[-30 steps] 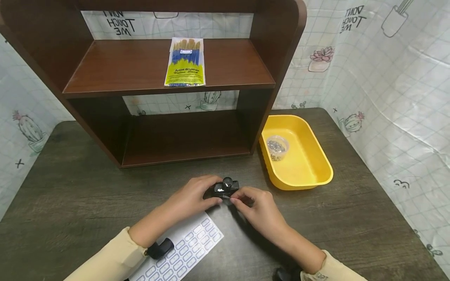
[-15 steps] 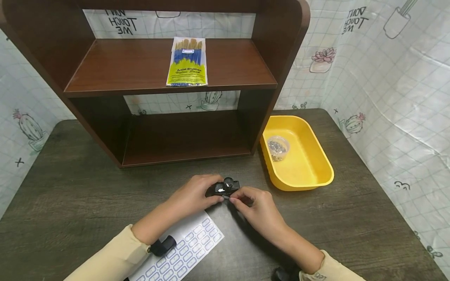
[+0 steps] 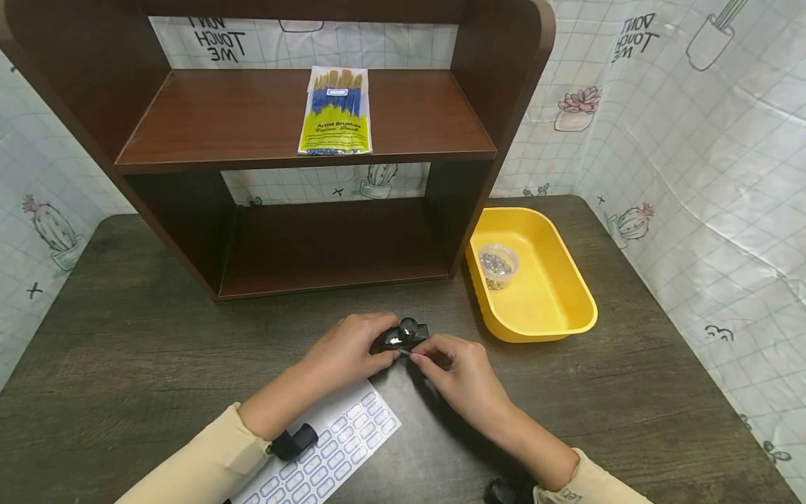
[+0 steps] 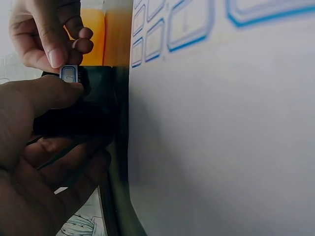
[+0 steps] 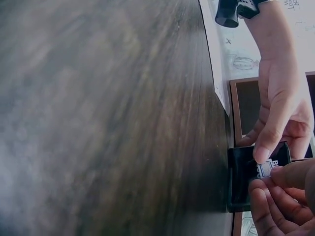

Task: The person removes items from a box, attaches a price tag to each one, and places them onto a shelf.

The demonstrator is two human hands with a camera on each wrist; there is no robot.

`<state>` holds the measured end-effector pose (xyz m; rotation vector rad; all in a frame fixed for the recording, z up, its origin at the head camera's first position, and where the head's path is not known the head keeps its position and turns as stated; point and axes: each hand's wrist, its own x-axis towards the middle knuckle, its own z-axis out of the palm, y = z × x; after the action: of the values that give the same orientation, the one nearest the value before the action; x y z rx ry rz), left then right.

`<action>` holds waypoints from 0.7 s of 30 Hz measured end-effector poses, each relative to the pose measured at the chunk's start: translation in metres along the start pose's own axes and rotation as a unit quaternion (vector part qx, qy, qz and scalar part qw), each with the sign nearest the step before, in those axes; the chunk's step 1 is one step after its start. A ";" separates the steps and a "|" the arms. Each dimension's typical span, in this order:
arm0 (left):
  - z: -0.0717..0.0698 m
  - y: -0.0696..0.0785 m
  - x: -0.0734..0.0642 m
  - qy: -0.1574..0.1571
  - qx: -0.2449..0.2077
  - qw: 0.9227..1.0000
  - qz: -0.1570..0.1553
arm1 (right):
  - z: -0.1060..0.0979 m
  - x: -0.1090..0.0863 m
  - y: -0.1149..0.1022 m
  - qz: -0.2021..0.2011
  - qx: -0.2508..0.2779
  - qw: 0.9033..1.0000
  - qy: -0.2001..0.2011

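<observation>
A glossy black object [image 3: 398,339] with a round knob on top stands on the table in front of the shelf; its exact kind is unclear. My left hand [image 3: 348,348] grips it from the left, fingers behind and thumb on the front face. A small white label with a blue border [image 5: 266,169] lies against that front face, partly over white lettering. Between thumb and finger, my right hand [image 3: 466,374] pinches the label's right end. In the left wrist view, the left thumb touches the label [image 4: 69,73] at its other edge.
A sheet of blue-bordered labels [image 3: 343,448] lies partly under the left forearm. Behind stands a brown shelf [image 3: 302,164] bearing a pack of artist brushes [image 3: 336,115]. To the right is a yellow tray [image 3: 541,294] with a clear cup of small metal pieces [image 3: 497,264].
My left hand has shifted very slightly right, its thumb coming to the label's edge. The right hand keeps its pinch on the label in nearly the same place.
</observation>
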<state>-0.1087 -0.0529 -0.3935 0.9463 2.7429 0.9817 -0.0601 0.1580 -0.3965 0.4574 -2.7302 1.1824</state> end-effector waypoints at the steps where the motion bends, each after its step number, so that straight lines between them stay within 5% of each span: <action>1: 0.000 0.000 0.000 0.000 0.001 1.000 0.000 | -0.001 0.000 0.000 0.000 -0.001 1.000 0.000; 11: 0.000 0.001 0.001 0.000 -0.002 1.000 -0.007 | -0.015 0.002 0.004 -0.007 -0.001 1.000 0.005; 21: -0.001 -0.001 0.001 0.003 -0.001 1.000 0.002 | -0.007 0.020 0.002 -0.019 -0.088 0.994 -0.068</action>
<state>-0.1101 -0.0537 -0.3934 0.9514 2.7443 0.9896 -0.0796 0.1598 -0.3889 0.5846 -2.8940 0.9216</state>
